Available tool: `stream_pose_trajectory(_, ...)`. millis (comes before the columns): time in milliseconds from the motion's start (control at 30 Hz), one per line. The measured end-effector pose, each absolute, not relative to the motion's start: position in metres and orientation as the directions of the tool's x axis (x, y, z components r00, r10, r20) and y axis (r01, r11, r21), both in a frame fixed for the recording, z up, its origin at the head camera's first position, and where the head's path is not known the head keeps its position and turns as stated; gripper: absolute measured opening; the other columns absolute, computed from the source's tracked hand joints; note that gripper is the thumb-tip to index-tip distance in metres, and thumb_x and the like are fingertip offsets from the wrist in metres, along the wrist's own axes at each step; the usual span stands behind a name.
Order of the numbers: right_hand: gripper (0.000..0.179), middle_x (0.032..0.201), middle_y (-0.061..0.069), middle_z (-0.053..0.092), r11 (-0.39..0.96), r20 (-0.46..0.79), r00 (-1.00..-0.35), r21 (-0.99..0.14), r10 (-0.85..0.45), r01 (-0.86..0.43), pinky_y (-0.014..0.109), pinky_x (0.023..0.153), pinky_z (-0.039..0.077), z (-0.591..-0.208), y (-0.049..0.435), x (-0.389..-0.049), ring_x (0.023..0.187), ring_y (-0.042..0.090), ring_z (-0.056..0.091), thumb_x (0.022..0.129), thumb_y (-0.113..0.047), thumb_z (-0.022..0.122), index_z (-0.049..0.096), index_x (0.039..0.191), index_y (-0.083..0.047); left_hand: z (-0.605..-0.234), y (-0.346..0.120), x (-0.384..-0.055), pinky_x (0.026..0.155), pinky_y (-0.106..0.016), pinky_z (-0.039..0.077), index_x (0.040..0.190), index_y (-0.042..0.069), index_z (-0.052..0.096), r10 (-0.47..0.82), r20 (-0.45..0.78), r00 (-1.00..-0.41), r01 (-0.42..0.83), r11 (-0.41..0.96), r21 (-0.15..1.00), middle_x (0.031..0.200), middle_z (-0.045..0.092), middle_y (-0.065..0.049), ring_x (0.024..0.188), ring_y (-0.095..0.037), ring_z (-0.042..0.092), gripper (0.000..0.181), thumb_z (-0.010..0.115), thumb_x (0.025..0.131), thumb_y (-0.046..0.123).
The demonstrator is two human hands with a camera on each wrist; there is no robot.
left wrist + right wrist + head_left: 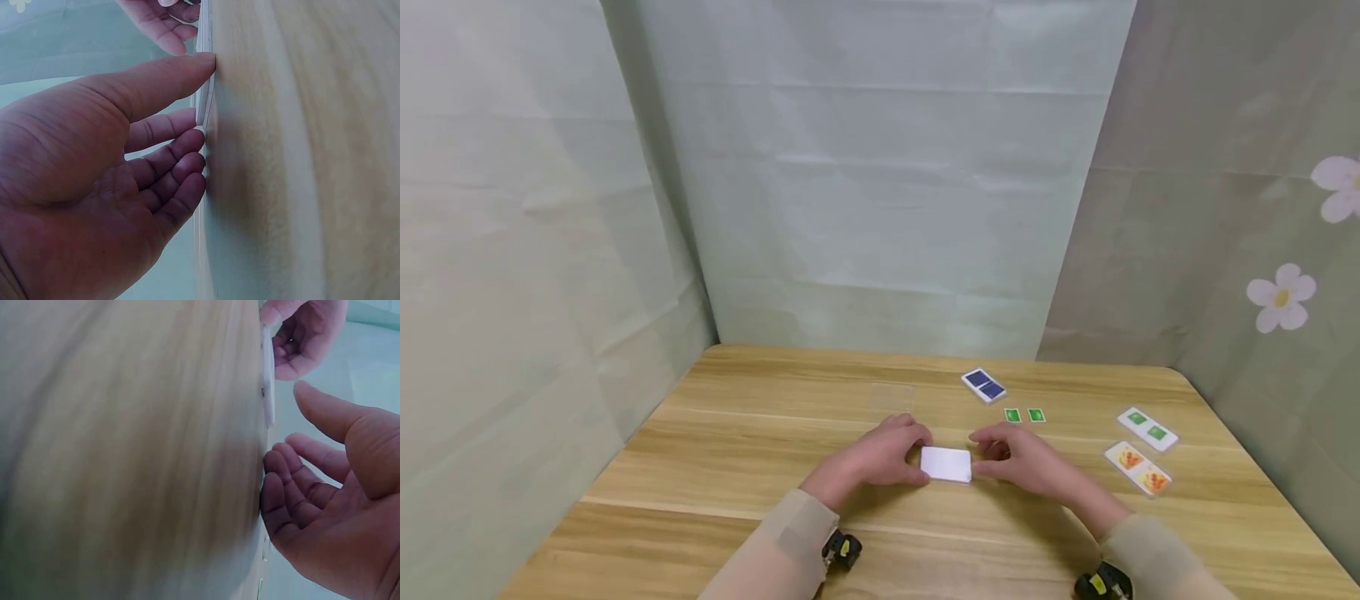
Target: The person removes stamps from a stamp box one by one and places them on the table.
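Note:
A small stack of white cards (946, 464) lies in front of me on the table, its top face blank. My left hand (883, 451) holds the stack at its left end, thumb at the near corner and index finger at the far one. In the left wrist view the thumb (169, 80) touches the edge of the cards (204, 97). Just off the stack's right end is my right hand (1026, 458), fingers loosely bent. The right wrist view shows a gap between the right thumb (325, 412) and the white cards (269, 378).
Behind the stack lie a blue-patterned card (984, 386) and two small green squares (1025, 415). To the right are a card with green pictures (1148, 429) and one with orange food pictures (1138, 468). A clear sheet (891, 397) rests at the back. Curtains surround the wooden table (700, 467).

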State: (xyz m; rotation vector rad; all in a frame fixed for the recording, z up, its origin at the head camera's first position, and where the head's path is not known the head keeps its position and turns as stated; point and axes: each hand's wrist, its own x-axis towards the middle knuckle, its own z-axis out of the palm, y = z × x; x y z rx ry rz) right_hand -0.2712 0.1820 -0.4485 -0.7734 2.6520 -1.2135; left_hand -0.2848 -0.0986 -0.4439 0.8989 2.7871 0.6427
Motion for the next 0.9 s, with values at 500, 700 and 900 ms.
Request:
stream_pose_trajectory(500, 0.05, 0.108, 0.006, 0.06, 0.551, 0.055, -0.834, -0.726, -0.549, -0.411, 0.028, 0.083, 0.047, -0.4472, 0.1788, -0.2693, 0.099, 0.024, 0.053, 0.093, -0.019, 0.092, 0.073, 0.135, -0.001, -0.4435, -0.0993, -0.2859, 0.093, -0.03, 0.049, 0.127, 0.011, 0.074, 0.591, -0.004, -0.806, 0.529, 0.724, 0.442, 0.115, 0.061, 0.003, 0.104, -0.013, 0.052, 0.043, 0.093, 0.092, 0.026)
stream_pose_trajectory(700, 0.052, 0.108, 0.006, 0.058, 0.557, 0.06, -0.826, -0.711, -0.561, -0.43, 0.029, 0.084, 0.047, -0.4467, 0.1774, -0.2675, 0.099, 0.023, 0.052, 0.092, -0.021, 0.093, 0.074, 0.136, -0.002, -0.4433, -0.0999, -0.2865, 0.095, -0.03, 0.049, 0.128, 0.011, 0.074, 0.592, -0.007, -0.806, 0.53, 0.726, 0.437, 0.116, 0.061, 0.003, 0.105, -0.014, 0.052, 0.042, 0.092, 0.093, 0.026)
stream_pose_trajectory(900, 0.044, 0.106, 0.004, 0.06, 0.567, 0.064, -0.847, -0.715, -0.528, -0.408, 0.029, 0.083, 0.046, -0.4522, 0.1751, -0.2692, 0.098, 0.021, 0.052, 0.09, -0.019, 0.094, 0.076, 0.128, -0.005, -0.4448, -0.1005, -0.2877, 0.095, -0.03, 0.049, 0.126, 0.012, 0.074, 0.595, -0.007, -0.804, 0.531, 0.722, 0.444, 0.116, 0.062, 0.003, 0.105, -0.013, 0.052, 0.042, 0.093, 0.092, 0.026)
